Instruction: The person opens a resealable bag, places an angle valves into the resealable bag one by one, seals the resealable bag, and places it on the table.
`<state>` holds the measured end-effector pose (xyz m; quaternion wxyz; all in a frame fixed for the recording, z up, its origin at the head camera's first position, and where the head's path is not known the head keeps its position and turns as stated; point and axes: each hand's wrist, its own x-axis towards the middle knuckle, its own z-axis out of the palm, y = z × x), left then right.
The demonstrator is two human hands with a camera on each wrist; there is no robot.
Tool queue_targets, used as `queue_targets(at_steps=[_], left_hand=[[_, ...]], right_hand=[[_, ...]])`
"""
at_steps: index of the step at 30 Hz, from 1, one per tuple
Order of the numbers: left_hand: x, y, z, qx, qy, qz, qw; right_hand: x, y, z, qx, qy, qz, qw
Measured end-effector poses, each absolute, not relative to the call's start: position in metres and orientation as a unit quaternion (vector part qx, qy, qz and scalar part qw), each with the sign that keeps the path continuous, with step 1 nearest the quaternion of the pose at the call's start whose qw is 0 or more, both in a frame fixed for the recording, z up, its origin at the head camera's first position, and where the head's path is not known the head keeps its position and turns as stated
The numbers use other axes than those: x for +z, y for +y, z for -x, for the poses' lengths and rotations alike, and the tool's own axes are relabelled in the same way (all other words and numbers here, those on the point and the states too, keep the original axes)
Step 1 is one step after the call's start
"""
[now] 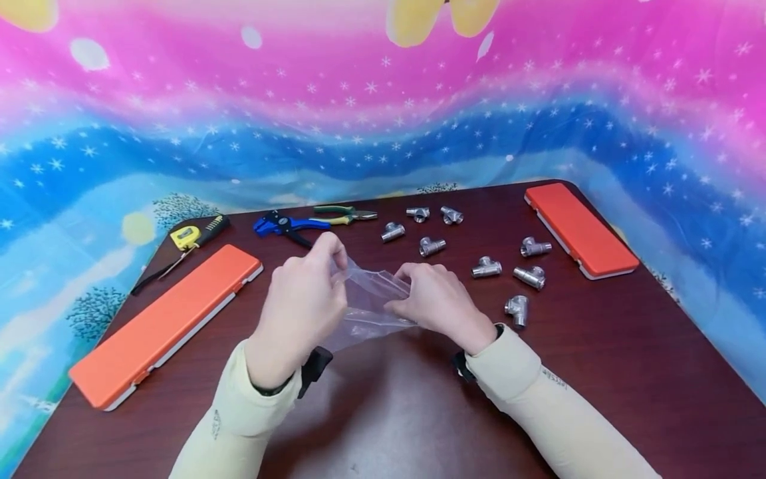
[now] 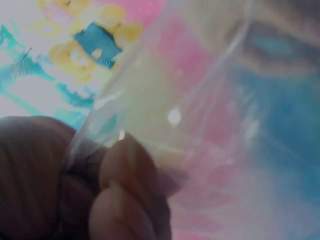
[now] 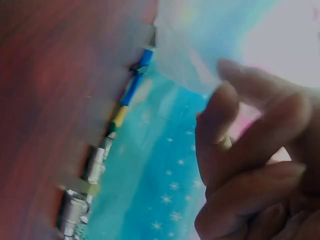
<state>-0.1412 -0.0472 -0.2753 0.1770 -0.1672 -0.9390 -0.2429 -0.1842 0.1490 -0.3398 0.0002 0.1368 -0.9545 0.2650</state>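
Note:
A clear plastic bag point(image 1: 374, 286) hangs between both hands above the table, crumpled, with light glinting on its folds. My left hand point(image 1: 302, 303) pinches its left side; in the left wrist view the fingertips point(image 2: 127, 165) press together on the film, which spreads up and right from them. At the bag's right edge is my right hand point(image 1: 439, 299), thumb and forefinger on the film. The right wrist view shows its fingers point(image 3: 255, 185) curled, with the bag's edge point(image 3: 195, 75) right at the fingertips.
Several metal tee fittings point(image 1: 487, 267) lie right of centre. Orange cases point(image 1: 173, 319) flank both sides, the other orange case point(image 1: 580, 229) at the back right. Blue wire strippers point(image 1: 290, 224), pliers point(image 1: 347, 214), a yellow tape measure point(image 1: 185, 236) and a black-handled tool point(image 1: 212, 229) lie toward the back.

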Motion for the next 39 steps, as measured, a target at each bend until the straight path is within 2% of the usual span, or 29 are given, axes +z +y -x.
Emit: queue_targets(at_steps=[4,8,11,14,17,22,26,30,33,39], left_hand=[[-0.267,-0.059,0.144,-0.264,-0.946,0.155,0.104],[-0.261,-0.07,0.148,-0.291,-0.946,0.145,0.0],[-0.257,-0.076,0.15,-0.308,-0.938,0.155,-0.04],[-0.255,-0.081,0.153,-0.309,-0.929,0.199,-0.037],[-0.257,-0.094,0.16,-0.305,-0.91,0.28,-0.026],[-0.279,-0.114,0.178,-0.326,-0.862,0.387,-0.038],[-0.318,-0.108,0.19,-0.327,-0.856,0.395,-0.064],[-0.349,-0.098,0.198,-0.312,-0.853,0.413,-0.062],[-0.36,-0.094,0.206,-0.315,-0.844,0.43,-0.053],[-0.375,-0.091,0.222,-0.363,-0.823,0.426,-0.096]], right_hand=[[-0.336,0.154,0.182,0.287,-0.948,-0.14,-0.004],[-0.336,0.154,0.182,0.312,-0.938,-0.14,-0.048],[-0.334,0.154,0.183,0.317,-0.935,-0.14,-0.074],[-0.334,0.156,0.186,0.321,-0.933,-0.143,-0.079],[-0.335,0.159,0.189,0.339,-0.926,-0.138,-0.091],[-0.339,0.163,0.196,0.374,-0.911,-0.128,-0.121],[-0.343,0.166,0.199,0.375,-0.906,-0.133,-0.142],[-0.346,0.167,0.2,0.371,-0.902,-0.154,-0.156],[-0.346,0.169,0.201,0.362,-0.903,-0.163,-0.163],[-0.346,0.172,0.201,0.342,-0.908,-0.17,-0.173]])
